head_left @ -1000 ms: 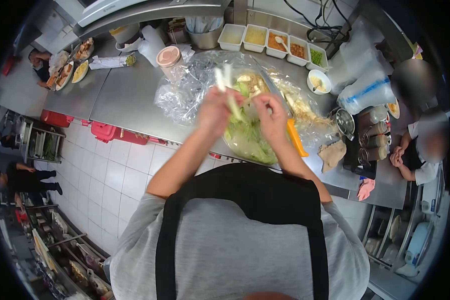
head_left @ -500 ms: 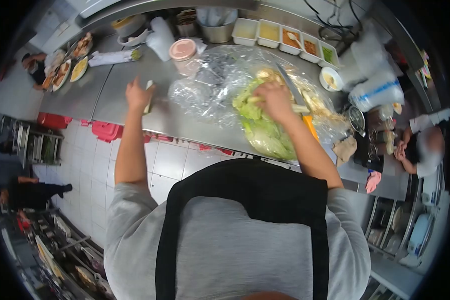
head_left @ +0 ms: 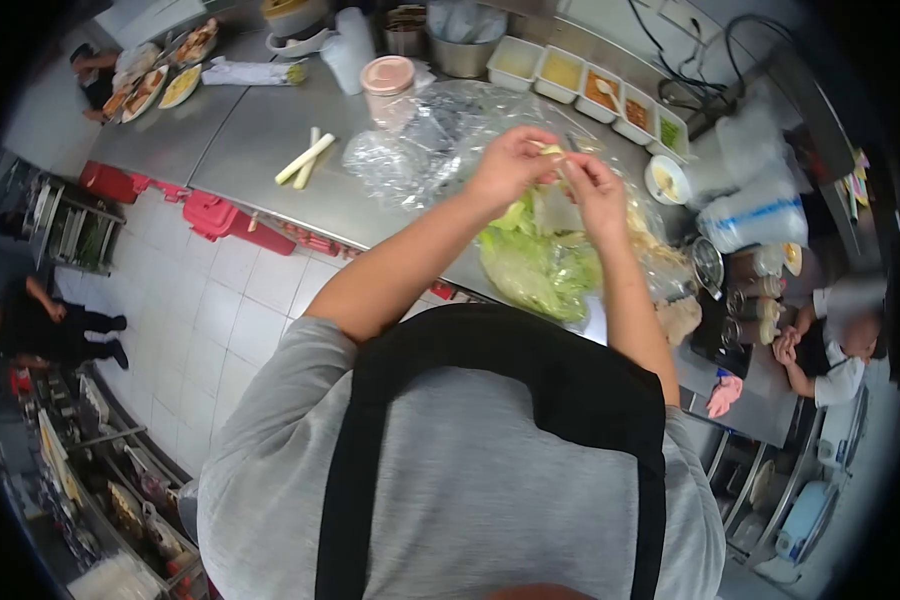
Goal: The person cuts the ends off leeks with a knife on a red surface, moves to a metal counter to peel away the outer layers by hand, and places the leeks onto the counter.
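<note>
My left hand (head_left: 515, 168) and my right hand (head_left: 595, 192) meet above the lettuce, fingertips closed around a small pale vegetable piece (head_left: 550, 150). Most of that piece is hidden by my fingers. Below them are green lettuce leaves (head_left: 535, 270), partly under clear plastic. Crumpled plastic film (head_left: 400, 160) spreads to the left of the hands. Pale root-like trimmings (head_left: 650, 235) lie right of my right hand. Farther left, two whitish stalks (head_left: 305, 158) cross each other on the steel counter (head_left: 240, 160).
White tubs of chopped ingredients (head_left: 560, 75) line the back, near a small white bowl (head_left: 667, 180). A pink-lidded container (head_left: 388, 80) stands behind the plastic. Plates of food (head_left: 180, 87) sit far left. One person (head_left: 840, 340) is at right, another (head_left: 55, 315) at left.
My left hand has left a stalk on the counter, crossing another one, and moved right to join my right hand. My right hand has lifted from the lettuce with a pale piece.
</note>
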Available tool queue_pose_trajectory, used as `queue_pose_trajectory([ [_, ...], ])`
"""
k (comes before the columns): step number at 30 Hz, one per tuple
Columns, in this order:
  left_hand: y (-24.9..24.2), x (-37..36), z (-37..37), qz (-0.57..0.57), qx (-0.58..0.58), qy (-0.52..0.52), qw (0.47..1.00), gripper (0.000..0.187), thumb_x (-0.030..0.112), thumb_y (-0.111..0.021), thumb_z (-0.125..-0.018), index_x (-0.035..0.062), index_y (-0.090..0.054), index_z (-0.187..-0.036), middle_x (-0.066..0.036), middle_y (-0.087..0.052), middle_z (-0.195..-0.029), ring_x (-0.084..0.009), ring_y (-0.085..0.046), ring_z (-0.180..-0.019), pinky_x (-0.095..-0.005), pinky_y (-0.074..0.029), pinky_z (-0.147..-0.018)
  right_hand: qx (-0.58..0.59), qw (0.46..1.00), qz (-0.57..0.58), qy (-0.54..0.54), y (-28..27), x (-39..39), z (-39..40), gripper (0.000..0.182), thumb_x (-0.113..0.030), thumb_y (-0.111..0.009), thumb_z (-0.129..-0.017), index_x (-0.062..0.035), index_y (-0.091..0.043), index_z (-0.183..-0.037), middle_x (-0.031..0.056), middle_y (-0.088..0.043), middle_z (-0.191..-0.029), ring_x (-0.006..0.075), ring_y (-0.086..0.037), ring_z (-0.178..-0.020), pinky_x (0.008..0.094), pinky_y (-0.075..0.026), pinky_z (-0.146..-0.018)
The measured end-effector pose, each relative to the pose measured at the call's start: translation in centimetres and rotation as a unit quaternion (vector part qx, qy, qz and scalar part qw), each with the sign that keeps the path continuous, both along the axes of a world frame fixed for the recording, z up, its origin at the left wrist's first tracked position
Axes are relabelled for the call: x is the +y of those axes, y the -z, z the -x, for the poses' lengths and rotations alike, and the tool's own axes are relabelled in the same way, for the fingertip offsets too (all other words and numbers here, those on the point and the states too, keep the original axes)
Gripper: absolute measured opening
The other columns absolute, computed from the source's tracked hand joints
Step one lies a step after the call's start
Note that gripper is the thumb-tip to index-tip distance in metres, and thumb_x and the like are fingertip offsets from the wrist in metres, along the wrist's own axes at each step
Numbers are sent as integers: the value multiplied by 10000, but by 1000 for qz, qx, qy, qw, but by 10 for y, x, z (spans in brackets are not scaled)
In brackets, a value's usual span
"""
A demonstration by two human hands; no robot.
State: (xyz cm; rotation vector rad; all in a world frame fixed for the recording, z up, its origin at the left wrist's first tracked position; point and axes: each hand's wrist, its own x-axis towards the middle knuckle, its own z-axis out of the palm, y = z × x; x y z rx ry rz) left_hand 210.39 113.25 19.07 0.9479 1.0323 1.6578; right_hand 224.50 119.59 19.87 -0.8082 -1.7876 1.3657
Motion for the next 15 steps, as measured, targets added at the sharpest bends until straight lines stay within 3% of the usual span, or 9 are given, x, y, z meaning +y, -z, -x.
queue_pose_trajectory([
  [3, 7, -1, -10, 31, -38, 14, 999, 272, 53, -658, -817, -3, -568, -1067, -72, -632, -907, -116, -608, -756, -233, -506, -704, 11, 998, 54, 10, 12, 2, -14, 151, -182, -598, -884, -50, -640, -943, -18, -607, -751, 46, -527, -636, 196, -442, -568],
  [8, 16, 1, -25, 21, -40, 17, 999, 261, 17, -631, -812, -30, -575, -1063, -70, -635, -885, -117, -613, -765, -238, -511, -710, -1, 996, 92, 17, 18, 9, -28, 155, -184, -592, -884, -35, -631, -904, -4, -603, -714, 61, -532, -589, 206, -446, -542],
  [12, 22, 5, -24, 26, -50, -19, 998, 218, -13, -608, -803, -40, -591, -1019, -78, -641, -861, -119, -619, -729, -236, -517, -677, 57, 989, 136, 10, 18, 1, -31, 189, -207, -590, -888, -23, -617, -925, -3, -605, -739, 64, -538, -584, 209, -433, -528],
  [15, 20, 0, -28, 42, -28, -24, 998, 199, -1, -611, -805, -26, -584, -1000, -79, -643, -854, -125, -618, -732, -236, -506, -684, 58, 995, 79, -27, 23, -5, -35, 202, -224, -598, -889, -36, -607, -963, -2, -597, -734, 54, -520, -558, 204, -416, -502],
])
